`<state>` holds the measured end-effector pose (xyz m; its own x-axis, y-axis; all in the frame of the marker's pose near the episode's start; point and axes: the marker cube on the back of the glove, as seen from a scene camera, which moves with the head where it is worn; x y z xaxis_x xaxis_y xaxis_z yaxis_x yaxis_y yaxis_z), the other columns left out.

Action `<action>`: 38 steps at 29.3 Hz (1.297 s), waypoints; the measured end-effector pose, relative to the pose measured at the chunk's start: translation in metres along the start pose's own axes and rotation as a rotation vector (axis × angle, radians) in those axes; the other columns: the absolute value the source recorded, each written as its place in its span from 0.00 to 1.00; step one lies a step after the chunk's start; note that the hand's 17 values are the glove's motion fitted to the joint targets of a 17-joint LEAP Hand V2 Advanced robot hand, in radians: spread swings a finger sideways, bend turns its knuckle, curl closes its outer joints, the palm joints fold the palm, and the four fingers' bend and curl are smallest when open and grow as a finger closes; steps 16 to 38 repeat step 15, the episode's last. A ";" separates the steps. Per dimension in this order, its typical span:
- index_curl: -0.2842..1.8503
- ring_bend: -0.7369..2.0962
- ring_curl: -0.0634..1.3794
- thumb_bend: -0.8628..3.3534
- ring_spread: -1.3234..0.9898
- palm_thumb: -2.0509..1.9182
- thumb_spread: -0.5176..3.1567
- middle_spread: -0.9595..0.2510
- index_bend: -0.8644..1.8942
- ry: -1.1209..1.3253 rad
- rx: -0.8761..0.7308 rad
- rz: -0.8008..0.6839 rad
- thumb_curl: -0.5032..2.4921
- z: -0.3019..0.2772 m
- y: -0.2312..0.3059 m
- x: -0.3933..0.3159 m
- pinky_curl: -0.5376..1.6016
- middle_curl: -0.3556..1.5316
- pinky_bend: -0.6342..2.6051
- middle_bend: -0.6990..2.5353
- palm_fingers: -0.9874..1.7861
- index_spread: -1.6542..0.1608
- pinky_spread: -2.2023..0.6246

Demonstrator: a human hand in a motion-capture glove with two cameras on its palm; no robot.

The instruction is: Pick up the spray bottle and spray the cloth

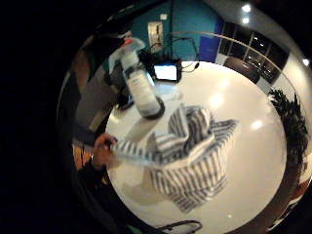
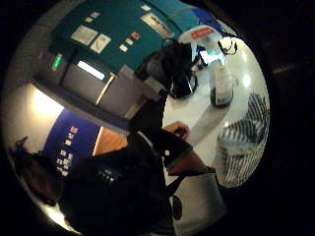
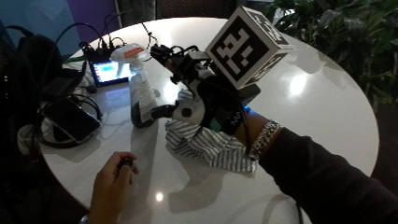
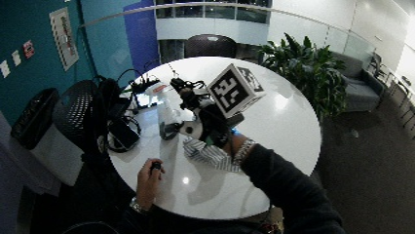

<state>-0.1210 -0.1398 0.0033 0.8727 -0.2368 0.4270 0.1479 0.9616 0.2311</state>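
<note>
From where I stand, the nearest thing is the person's bare left hand [image 3: 115, 175], resting on the white round table [image 3: 323, 102] at its near edge, on the near side of the cloth and pinching something small and dark that I can't identify. Just past it lies the striped cloth [image 3: 208, 142], crumpled in a heap. The gloved right hand [image 3: 208, 105] hangs above the cloth, tilted toward the bottle; whether its fingers are spread or curled I cannot tell, but it does not appear to hold anything. Beyond the cloth and just beside it stands the spray bottle [image 3: 140, 88], upright, with its white trigger head and red label on top. Farther off from the cloth sit a small lit screen [image 3: 112, 72] and a tangle of cables.

The step in hand looks like the reach for the bottle. To do it well, I'd approach from the cloth side, wrap the neck below the trigger head, and keep the nozzle facing the cloth.
</note>
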 end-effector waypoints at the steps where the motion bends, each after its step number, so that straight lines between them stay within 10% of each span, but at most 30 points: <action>1: 0.26 0.42 0.27 0.18 0.53 0.62 0.39 0.70 0.37 0.020 -0.031 -0.011 0.30 -0.002 0.005 -0.001 0.42 0.40 0.36 0.29 0.46 0.68 0.83; 12: 0.27 0.40 0.26 0.19 0.52 0.58 0.38 0.68 0.38 0.168 -0.306 -0.048 0.28 0.010 0.056 0.013 0.40 0.39 0.31 0.28 0.46 0.66 0.84; 38: 0.27 0.39 0.26 0.19 0.52 0.57 0.38 0.67 0.38 0.180 -0.315 -0.052 0.28 0.010 0.058 0.015 0.40 0.38 0.30 0.28 0.47 0.66 0.84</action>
